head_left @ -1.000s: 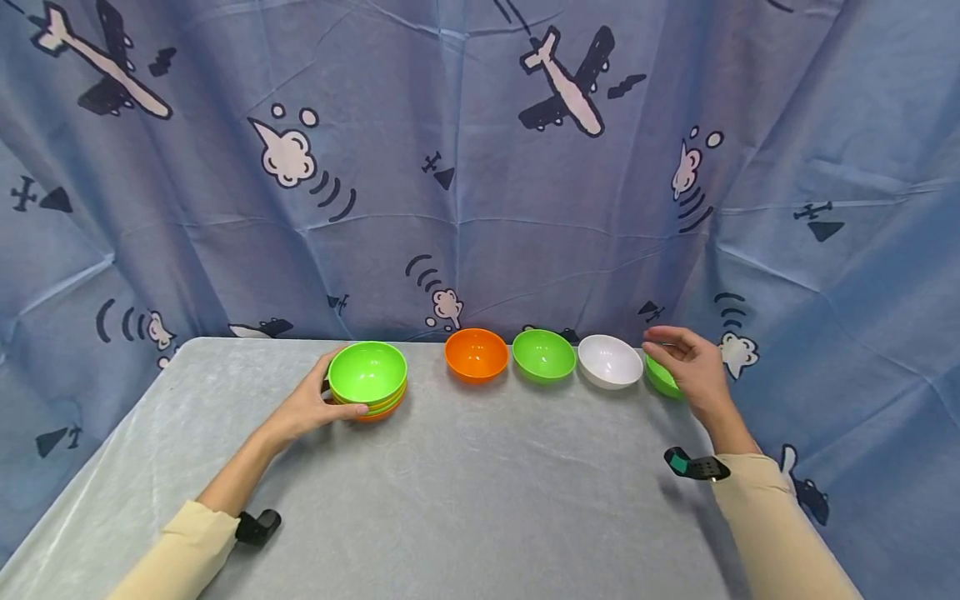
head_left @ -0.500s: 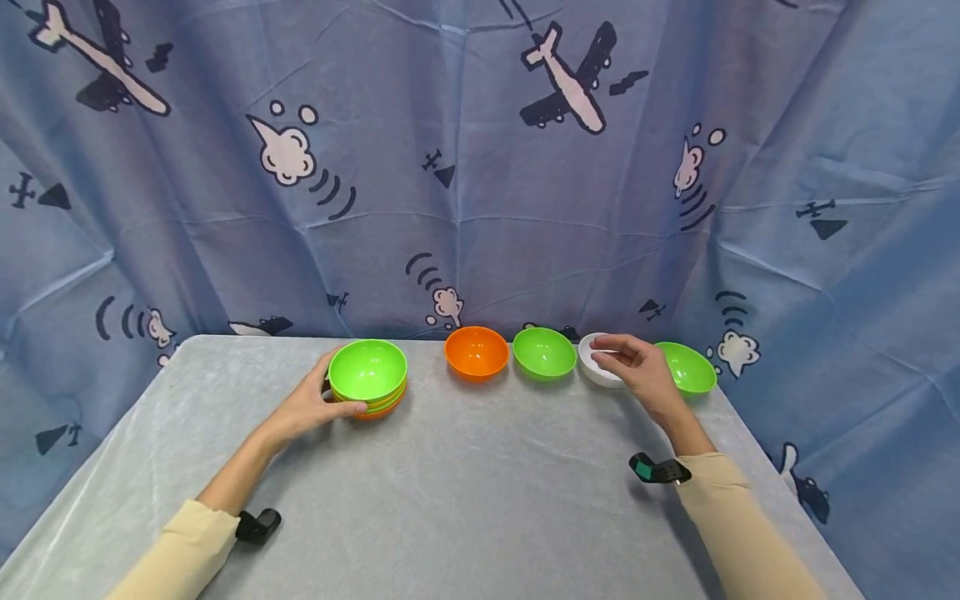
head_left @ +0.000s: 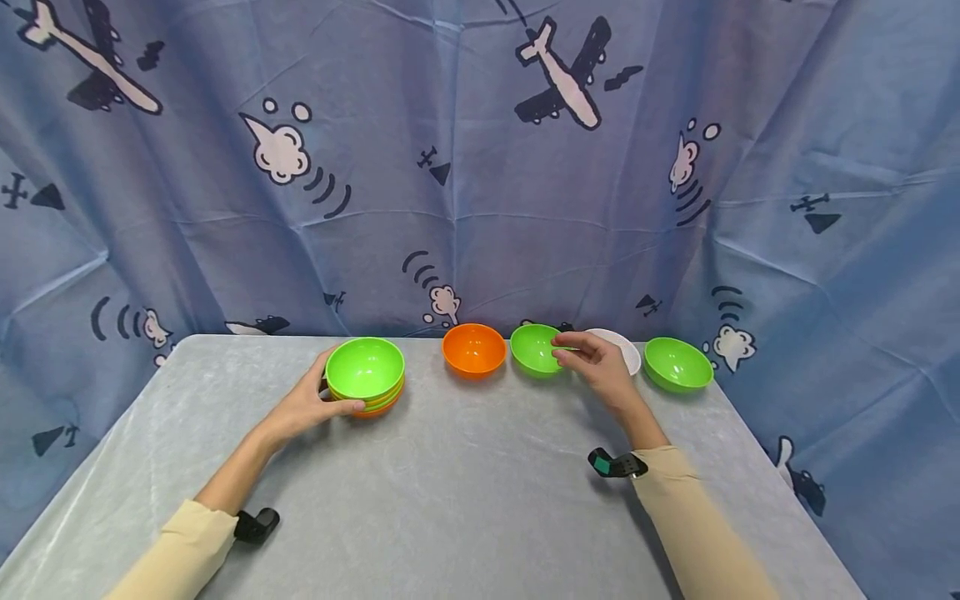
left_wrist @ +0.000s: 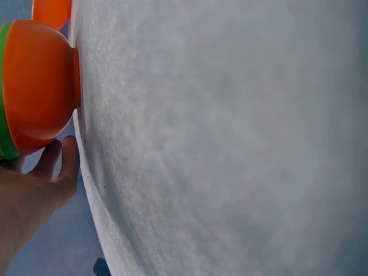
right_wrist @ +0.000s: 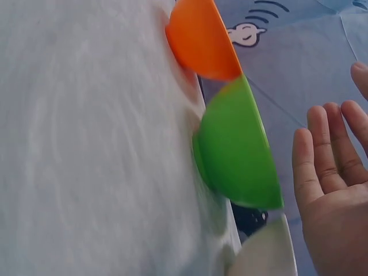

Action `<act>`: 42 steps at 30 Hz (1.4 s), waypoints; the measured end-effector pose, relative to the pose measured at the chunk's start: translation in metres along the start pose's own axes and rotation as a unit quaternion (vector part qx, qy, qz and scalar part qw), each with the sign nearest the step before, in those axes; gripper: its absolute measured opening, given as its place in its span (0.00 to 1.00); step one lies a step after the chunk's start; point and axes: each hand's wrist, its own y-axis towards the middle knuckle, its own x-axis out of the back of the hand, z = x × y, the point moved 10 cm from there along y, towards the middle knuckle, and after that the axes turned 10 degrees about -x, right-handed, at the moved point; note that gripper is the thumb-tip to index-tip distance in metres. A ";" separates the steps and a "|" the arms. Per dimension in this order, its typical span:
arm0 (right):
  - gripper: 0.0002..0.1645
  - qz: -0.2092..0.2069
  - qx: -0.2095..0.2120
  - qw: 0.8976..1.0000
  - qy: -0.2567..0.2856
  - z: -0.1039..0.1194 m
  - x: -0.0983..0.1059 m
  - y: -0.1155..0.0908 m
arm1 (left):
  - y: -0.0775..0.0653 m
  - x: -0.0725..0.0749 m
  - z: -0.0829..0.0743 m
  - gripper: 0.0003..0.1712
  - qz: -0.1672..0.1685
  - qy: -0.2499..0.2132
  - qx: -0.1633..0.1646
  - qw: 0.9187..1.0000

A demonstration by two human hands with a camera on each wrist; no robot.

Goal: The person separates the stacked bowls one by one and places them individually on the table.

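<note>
Bowl stack [head_left: 366, 375] stands near table's [head_left: 465, 492] far edge, apart from orange bowl [head_left: 474, 351].

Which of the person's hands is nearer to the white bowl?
Right. The right hand hovers with its fingers free, partly covering the white bowl in the head view. The left hand is well off to the bowl's left, holding the stack of bowls.

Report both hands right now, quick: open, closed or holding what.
Left hand: holding the stack of nested green and orange bowls, thumb and fingers around its side.
Right hand: open, holding nothing.
</note>
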 end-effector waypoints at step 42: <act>0.52 0.211 -0.015 0.977 0.005 0.024 -0.232 0.016 | -0.001 -0.001 -0.001 0.60 0.003 0.003 0.000 1.000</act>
